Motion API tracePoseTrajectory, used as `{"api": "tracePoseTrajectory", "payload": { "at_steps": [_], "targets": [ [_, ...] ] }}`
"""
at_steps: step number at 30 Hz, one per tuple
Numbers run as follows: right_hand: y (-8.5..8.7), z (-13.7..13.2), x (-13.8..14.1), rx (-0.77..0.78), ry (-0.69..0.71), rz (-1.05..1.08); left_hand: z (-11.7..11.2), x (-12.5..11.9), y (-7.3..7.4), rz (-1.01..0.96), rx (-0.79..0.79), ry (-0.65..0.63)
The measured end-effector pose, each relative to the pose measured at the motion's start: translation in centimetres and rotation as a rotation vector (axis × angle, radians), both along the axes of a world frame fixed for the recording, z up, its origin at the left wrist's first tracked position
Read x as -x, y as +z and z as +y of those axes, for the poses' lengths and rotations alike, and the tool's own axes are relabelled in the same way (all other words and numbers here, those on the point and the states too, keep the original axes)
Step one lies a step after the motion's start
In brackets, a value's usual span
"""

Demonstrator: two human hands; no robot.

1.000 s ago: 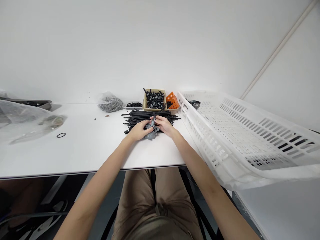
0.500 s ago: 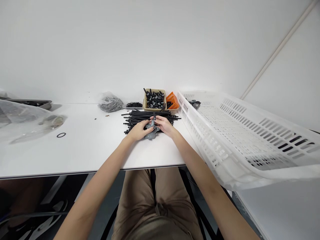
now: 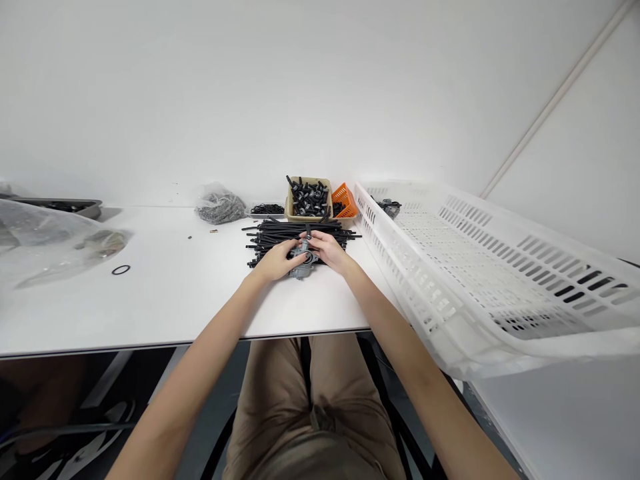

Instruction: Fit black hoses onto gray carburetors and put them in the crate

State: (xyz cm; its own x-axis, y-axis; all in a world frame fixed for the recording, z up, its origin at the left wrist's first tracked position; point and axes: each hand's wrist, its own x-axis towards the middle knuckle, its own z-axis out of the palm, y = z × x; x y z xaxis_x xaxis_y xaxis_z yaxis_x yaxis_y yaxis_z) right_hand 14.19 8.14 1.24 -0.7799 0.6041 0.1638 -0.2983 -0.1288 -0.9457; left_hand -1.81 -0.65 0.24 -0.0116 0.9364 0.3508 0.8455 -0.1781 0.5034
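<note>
A grey metal carburettor (image 3: 301, 264) sits low in front of a pile of black rubber tubes (image 3: 270, 233), held between both hands. My left hand (image 3: 275, 262) wraps its left side, fingers curled over the body. My right hand (image 3: 327, 248) presses on its upper right side, and a black ring shows on the part between the hands. Its lower end sticks out below my fingers, while the far side is hidden by my hands. The pile lies on the white table (image 3: 175, 297) just beyond the part.
Behind the pile stand a beige tray (image 3: 305, 219) of black fittings and an orange basket (image 3: 345, 200). A large white perforated crate (image 3: 400, 260) lies to the right. A grey-filled plastic bag (image 3: 220, 208), a black O-ring (image 3: 121, 270) and a clear plastic bag (image 3: 45, 243) lie left.
Both hands keep the same hold on the carburettor, and only the view shifts slightly.
</note>
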Motion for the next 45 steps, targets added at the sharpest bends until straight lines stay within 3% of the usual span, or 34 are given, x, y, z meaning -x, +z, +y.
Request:
{"api": "tracePoseTrajectory", "payload": {
  "at_steps": [45],
  "targets": [
    [-0.22, 0.33, 0.31, 0.018, -0.012, -0.006, -0.13, -0.16, 0.17, -0.012, 0.007, -0.001]
  ]
}}
